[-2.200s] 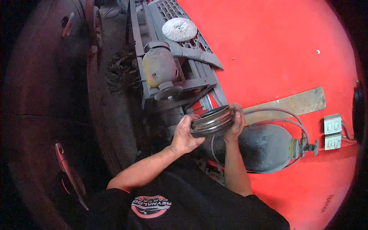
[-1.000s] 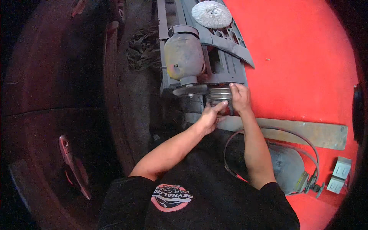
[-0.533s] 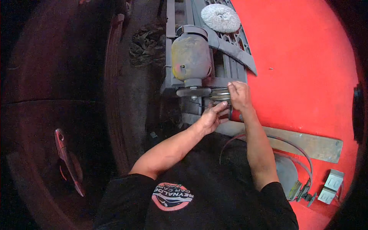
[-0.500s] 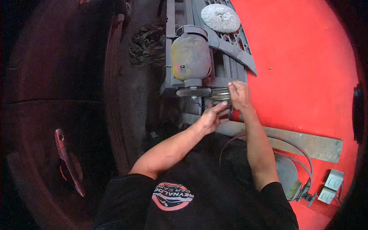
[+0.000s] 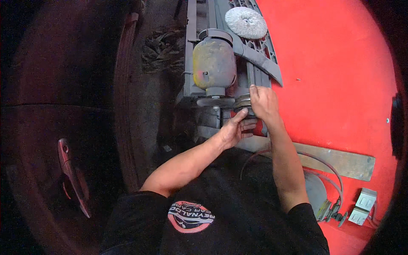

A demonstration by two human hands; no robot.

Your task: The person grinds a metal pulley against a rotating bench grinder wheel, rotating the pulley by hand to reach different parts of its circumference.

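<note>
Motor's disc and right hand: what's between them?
A grooved metal part, in the head view, between the disc and the right hand. Whether it touches the disc, I can't tell.

"Where are the hands?"
"Out in front, close together. The right hand (image 5: 265,103) is a bit farther out. It's curled, with its thumb (image 5: 254,90) up top."
"And the left hand (image 5: 232,131)?"
"Thumb up, fingers (image 5: 249,126) a little bent, pointing right."
"The arms?"
"Left arm (image 5: 182,168) slants across. Right arm (image 5: 285,159) goes almost straight ahead."
</note>
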